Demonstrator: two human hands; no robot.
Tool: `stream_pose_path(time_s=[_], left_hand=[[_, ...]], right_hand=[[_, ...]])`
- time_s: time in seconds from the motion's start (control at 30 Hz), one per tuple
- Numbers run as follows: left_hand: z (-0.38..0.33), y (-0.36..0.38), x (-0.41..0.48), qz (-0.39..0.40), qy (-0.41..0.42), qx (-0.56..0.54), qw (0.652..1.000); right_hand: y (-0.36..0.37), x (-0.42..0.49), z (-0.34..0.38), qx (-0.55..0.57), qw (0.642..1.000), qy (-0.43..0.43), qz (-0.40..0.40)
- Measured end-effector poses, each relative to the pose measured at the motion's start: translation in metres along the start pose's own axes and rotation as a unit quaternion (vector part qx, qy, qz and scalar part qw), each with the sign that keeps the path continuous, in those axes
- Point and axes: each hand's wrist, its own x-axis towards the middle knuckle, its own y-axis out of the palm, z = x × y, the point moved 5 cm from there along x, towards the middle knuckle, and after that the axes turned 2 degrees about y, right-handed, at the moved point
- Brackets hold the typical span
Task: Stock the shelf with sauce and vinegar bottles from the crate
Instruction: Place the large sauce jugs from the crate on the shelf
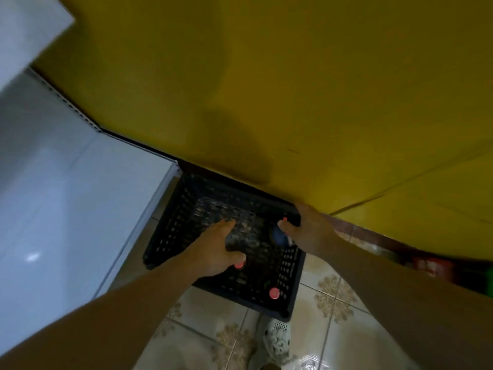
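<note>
Now, from the head camera, we reach into the black crate on the tiles: left hand spread, thumb beside a red-capped bottle; right hand at a blue-capped bottle, grip unclear. Lifting by caps alone, bottles could slip and smash.

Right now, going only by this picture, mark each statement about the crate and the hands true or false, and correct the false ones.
1. The black crate stands on a tiled floor. True.
2. The crate is packed full of bottles. False: only a few caps show, and much of its mesh bottom is bare.
3. The left hand and the right hand both reach into the crate. True.
4. The left hand lifts a bottle high above the crate. False: it is low inside the crate, beside a red cap.
5. A second red cap shows by the crate's near right corner. True.
</note>
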Motion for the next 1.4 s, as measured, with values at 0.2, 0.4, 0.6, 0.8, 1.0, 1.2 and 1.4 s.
stream_pose_path(time_s=[0.2, 0.4, 0.6, 0.8, 1.0, 1.2, 1.4], left_hand=[[-0.006, 0.061, 0.084, 0.07, -0.024, 0.001, 0.997], [0.017, 0.104, 0.157, 0.126, -0.017, 0.039, 0.991], [0.05, 0.127, 0.222, 0.129, -0.029, 0.039, 0.99], [0.065, 0.15, 0.254, 0.124, -0.015, 0.031, 0.992], [0.072, 0.146, 0.24, 0.134, -0.014, 0.005, 0.991], [0.054, 0.096, 0.183, 0.135, 0.025, -0.038, 0.99], [-0.021, 0.012, 0.059, 0.178, 0.149, -0.123, 0.965]], right_hand=[[0.038, 0.033, -0.08, 0.038, 0.998, 0.058, 0.003], [0.067, 0.07, -0.108, -0.018, 0.995, 0.068, -0.07], [0.085, 0.111, -0.12, -0.186, 0.969, 0.065, -0.151], [0.118, 0.132, -0.117, -0.284, 0.948, 0.035, -0.137], [0.104, 0.13, -0.114, -0.211, 0.967, 0.028, -0.14], [0.051, 0.059, -0.063, 0.013, 0.989, -0.058, -0.133], [-0.047, -0.057, 0.038, 0.24, 0.951, -0.111, -0.16]])
